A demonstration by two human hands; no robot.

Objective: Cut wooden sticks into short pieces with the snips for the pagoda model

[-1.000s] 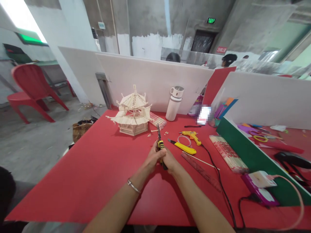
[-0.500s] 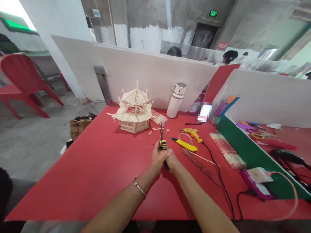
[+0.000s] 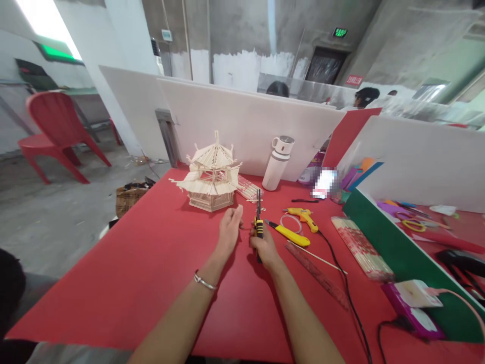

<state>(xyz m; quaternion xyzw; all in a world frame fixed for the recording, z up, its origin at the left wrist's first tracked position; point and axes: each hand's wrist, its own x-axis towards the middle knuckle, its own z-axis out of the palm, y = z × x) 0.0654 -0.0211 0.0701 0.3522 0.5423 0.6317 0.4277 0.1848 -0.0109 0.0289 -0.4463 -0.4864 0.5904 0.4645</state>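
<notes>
My right hand (image 3: 265, 246) is wrapped round a pair of pliers (image 3: 259, 227) with black-and-yellow handles. Their narrow dark jaws point away from me. Just to the left, my left hand (image 3: 228, 230) is raised apart from the pliers, thumb up and fingers loosely extended, with nothing visible in it. Beyond that hand stands a pagoda model (image 3: 211, 189) made of thin wooden sticks, with two tiers of roof. A few small stick scraps (image 3: 262, 209) lie on the red tabletop behind the pliers.
Right of my hands lie a yellow utility knife (image 3: 291, 235), a yellow glue gun (image 3: 303, 217) with a black cord, a clear tape ring, a reddish ruler (image 3: 318, 275) and packed sticks (image 3: 361, 247). A white bottle (image 3: 276, 167) stands by the white partition (image 3: 227, 108). A power strip (image 3: 417, 308) sits front right.
My left hand has come off the pliers and moved left. The right hand keeps hold of them. The view has shifted slightly.
</notes>
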